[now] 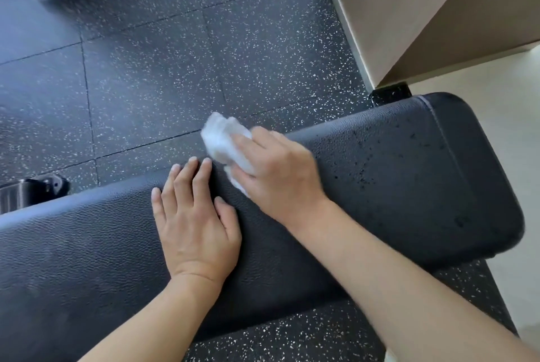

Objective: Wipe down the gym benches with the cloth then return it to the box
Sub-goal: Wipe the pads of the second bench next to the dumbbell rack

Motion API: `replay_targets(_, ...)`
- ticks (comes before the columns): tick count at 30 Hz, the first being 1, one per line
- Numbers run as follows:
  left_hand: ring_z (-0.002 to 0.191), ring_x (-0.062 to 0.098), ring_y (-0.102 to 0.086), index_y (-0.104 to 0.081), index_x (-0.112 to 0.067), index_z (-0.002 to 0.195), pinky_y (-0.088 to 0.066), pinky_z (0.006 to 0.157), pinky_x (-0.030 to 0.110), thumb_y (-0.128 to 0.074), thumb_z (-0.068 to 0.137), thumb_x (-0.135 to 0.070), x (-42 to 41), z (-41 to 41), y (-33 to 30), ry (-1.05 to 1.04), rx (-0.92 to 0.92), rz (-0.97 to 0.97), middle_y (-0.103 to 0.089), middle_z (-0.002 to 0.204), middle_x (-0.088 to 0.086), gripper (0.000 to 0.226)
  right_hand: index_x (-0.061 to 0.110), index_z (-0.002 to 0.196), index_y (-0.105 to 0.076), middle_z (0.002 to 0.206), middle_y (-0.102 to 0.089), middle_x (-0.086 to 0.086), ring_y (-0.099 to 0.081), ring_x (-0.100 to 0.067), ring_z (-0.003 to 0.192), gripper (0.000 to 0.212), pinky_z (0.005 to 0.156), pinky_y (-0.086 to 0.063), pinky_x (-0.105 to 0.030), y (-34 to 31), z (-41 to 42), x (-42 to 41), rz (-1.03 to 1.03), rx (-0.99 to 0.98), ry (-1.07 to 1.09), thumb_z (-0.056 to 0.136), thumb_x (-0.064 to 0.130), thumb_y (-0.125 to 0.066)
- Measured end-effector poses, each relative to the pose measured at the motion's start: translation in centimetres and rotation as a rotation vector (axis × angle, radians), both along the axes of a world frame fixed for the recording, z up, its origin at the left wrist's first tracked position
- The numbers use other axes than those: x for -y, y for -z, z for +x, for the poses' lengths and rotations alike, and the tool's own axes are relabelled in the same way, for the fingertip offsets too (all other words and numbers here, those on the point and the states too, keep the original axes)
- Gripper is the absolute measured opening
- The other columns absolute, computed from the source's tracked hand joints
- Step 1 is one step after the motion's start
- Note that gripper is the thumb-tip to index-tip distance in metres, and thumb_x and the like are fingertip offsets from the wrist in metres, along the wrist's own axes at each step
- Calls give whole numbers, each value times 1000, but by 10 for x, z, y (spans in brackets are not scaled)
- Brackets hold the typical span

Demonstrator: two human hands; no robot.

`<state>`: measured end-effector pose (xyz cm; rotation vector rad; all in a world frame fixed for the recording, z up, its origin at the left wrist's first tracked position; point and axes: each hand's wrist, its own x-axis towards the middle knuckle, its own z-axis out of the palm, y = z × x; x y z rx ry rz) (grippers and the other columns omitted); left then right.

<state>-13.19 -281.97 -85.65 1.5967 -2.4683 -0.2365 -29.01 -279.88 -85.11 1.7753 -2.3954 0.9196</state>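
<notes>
Fingers (248, 154) of right hand (280, 174) clutch cloth (222, 139); left hand (193, 215) flat on bench (409, 180).

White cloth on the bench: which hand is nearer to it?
Right. The right hand grips the white cloth against the bench pad's far edge. The left hand lies flat on the pad just beside it, fingertips close but not touching the cloth.

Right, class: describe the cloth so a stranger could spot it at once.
Find the long black bench across the speckled floor. At its far edge, the right hand presses down on the cloth. It is the only white, crumpled thing here.
</notes>
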Motion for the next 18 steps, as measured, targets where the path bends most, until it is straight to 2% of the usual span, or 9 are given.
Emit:
replay_targets(3, 153, 32, -33, -48, -15, 151, -16, 128, 58, -41, 90, -31, 1, 0, 0, 3, 6, 0, -45, 158, 6, 63, 22, 116, -72, 80, -41, 7, -44, -14, 67, 28, 58, -44, -33, 6, -58, -52, -29, -104, 119, 93, 37, -66)
replay_targets(5, 153, 32, -32, -48, -16, 152, -16, 128, 58, -42, 90, -31, 1, 1, 1, 5, 16, -2, -45, 159, 6, 63, 21, 99, -72, 80, -32, 11, -35, -11, 65, 18, 53, -38, -34, 3, -93, -66, -11, -83, 268, 96, 37, -63)
replay_targets(7, 153, 32, -33, -48, -16, 152, -17, 127, 59, -43, 90, -30, 1, 2, 1, 4, 17, -2, -45, 159, 7, 64, 17, 83, -66, 78, -35, 10, -41, -20, 60, 21, 52, -31, -30, 1, -104, -58, 38, -40, 385, 93, 34, -60)
replay_targets(9, 153, 33, -34, -48, -15, 152, -18, 127, 59, -44, 90, -30, 1, 1, 0, -1, 13, 0, -45, 159, 7, 63, 13, 83, -66, 76, -44, 3, -50, -29, 62, 26, 55, -29, -30, -1, -93, -36, 105, -21, 422, 90, 35, -53)
replay_targets(11, 153, 33, -33, -48, -16, 152, -17, 127, 59, -44, 91, -30, 0, 1, 0, -4, 4, 6, -45, 159, 7, 63, 13, 92, -68, 80, -54, -3, -56, -29, 68, 30, 56, -29, -31, -5, -72, -8, 141, 5, 375, 89, 38, -52)
replay_targets(14, 153, 34, -33, -47, -15, 152, -16, 128, 58, -42, 91, -30, 1, 0, 1, -2, 9, 10, -45, 159, 8, 63, 18, 111, -71, 91, -64, -2, -61, -25, 76, 32, 58, -34, -33, -6, -22, 35, 200, -5, 208, 87, 39, -65)
replay_targets(18, 153, 34, -32, -48, -12, 149, -17, 127, 60, -38, 92, -32, 1, 0, 0, -9, 4, 38, -45, 158, 9, 61, 15, 100, -73, 90, -66, -4, -62, -28, 75, 22, 57, -42, -35, -6, 33, 56, 136, 108, 119, 83, 29, -72)
